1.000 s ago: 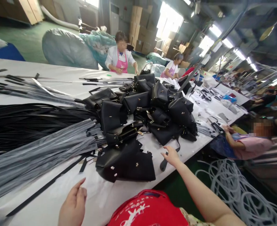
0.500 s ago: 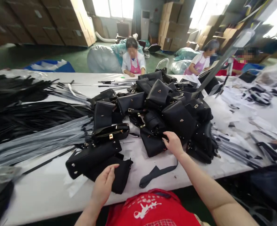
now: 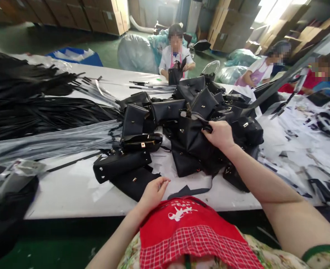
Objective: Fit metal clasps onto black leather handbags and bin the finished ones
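My right hand [image 3: 219, 135] is closed on the upper edge of a black handbag [image 3: 193, 136], lifted over the front of a heap of similar bags. The bag has small metal fittings on its face. Lower down, my left hand [image 3: 154, 191] holds nothing, its fingers loosely bent and slightly apart. It is beside a black bag with a gold clasp [image 3: 133, 184] lying flat near the table edge. Behind that are another black bag [image 3: 123, 164] on its side and a bag with a zipped opening [image 3: 142, 142]. A dark strap piece [image 3: 191, 191] lies in front.
Bundles of black straps [image 3: 47, 112] and plastic-wrapped strips [image 3: 55, 138] cover the left of the white table [image 3: 69, 194]. A grey metal pole [image 3: 282, 82] slants at right, near scattered white paper [image 3: 277, 130]. A co-worker [image 3: 176, 56] across the table handles a black bag.
My right hand has taken hold of a black bag and raised it from the heap. My left hand has come off the front bag and moved right. The view has tilted down.
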`<state>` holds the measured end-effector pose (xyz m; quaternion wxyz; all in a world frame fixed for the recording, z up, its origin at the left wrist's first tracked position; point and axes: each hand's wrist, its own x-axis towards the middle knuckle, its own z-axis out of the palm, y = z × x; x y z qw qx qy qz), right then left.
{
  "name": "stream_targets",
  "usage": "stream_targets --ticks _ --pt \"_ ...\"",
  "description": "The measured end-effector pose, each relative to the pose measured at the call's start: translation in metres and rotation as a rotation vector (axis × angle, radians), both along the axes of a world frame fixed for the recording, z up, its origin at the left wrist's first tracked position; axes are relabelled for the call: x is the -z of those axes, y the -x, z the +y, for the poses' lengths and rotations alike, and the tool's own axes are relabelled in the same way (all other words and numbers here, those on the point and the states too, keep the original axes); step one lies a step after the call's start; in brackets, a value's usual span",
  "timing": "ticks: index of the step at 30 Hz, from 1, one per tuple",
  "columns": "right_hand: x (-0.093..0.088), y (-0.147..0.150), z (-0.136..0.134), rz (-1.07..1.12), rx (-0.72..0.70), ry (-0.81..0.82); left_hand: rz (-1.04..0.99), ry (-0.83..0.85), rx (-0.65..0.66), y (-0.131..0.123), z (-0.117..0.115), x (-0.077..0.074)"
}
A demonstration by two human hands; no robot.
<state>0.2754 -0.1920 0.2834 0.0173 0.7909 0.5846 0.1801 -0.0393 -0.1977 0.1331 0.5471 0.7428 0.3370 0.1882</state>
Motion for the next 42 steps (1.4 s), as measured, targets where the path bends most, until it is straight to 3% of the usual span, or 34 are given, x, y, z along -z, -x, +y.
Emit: stream_targets --ticks 3,5,7,9,12,14,17,19,21,27,31,34,38,42 --pt "-0.033 0.053 -0.025 0.138 0.146 -0.172 -0.074 -0.051 -0.065 -0.004 0.014 -0.006" --pt "-0.027 0.094 -0.041 0.343 0.12 -0.179 -0.107 -0.101 -0.149 -0.007 0.022 -0.009" --pt "0.0 0.128 -0.051 0.557 0.081 -0.145 -0.091 -0.154 -0.265 -0.009 0.028 -0.008" --pt "0.04 0.149 -0.053 0.71 0.076 -0.07 -0.001 -0.207 -0.312 -0.012 0.033 0.002" --pt "0.103 0.16 -0.046 0.854 0.055 0.176 0.225 -0.171 -0.168 -0.015 0.039 0.033" --pt "0.137 0.159 -0.037 0.97 -0.01 0.445 0.321 -0.079 -0.084 -0.016 0.04 0.059" --pt "0.171 0.154 -0.025 1.194 -0.201 0.801 0.344 -0.001 -0.107 -0.008 0.033 0.087" --pt "0.185 0.151 -0.019 1.277 -0.296 0.849 0.331 0.015 -0.151 0.0 0.023 0.093" --pt "0.194 0.148 -0.014 1.288 -0.312 0.8 0.307 0.026 -0.184 0.007 0.009 0.091" --pt "0.202 0.133 0.008 1.335 -0.376 0.765 0.433 -0.003 -0.303 -0.009 -0.026 0.07" --pt "0.202 0.123 0.014 1.401 -0.224 0.749 0.381 0.046 -0.508 -0.022 -0.018 0.066" --pt "0.198 0.121 0.015 1.377 -0.184 0.662 0.294 0.043 -0.569 -0.023 -0.007 0.063" --pt "0.179 0.125 0.018 1.206 -0.257 0.625 0.311 0.049 -0.584 -0.024 0.004 0.054" --pt "0.155 0.142 0.017 0.713 -0.483 0.635 0.348 0.044 -0.579 -0.029 0.008 0.041"
